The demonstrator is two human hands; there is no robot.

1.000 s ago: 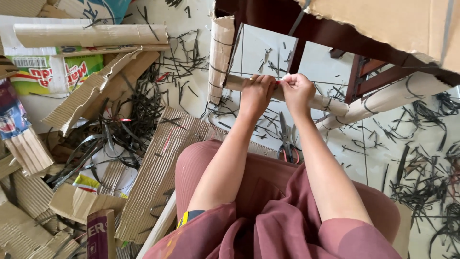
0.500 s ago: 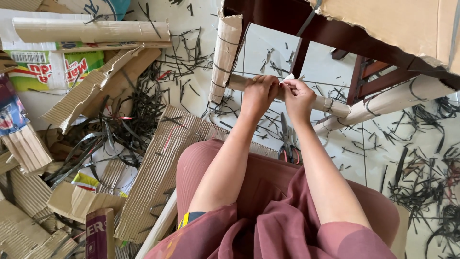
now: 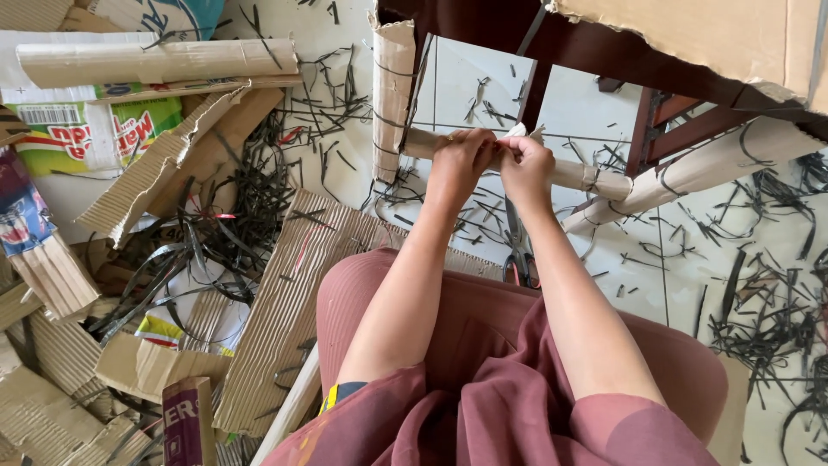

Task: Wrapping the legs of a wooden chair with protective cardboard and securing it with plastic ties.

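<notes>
Both the left hand [image 3: 463,160] and the right hand [image 3: 524,166] close around a horizontal rolled cardboard tube [image 3: 586,178], with scissors [image 3: 520,255] on the tiled floor [image 3: 664,259] below.

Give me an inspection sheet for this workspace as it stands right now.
Surface: white tiled floor, strewn with offcuts.
Job's things: horizontal cardboard roll wrapped round a chair rung, joined to an upright cardboard roll and a slanted cardboard roll.
Clutter: black strap offcuts; corrugated cardboard sheet; printed boxes; scissors on the floor under the right forearm.
Grippers: left hand and right hand both closed on the horizontal cardboard roll, pinching a pale strip.
Cables: nothing seen.
Surroundings: dark wooden chair frame; big cardboard sheet above.
</notes>
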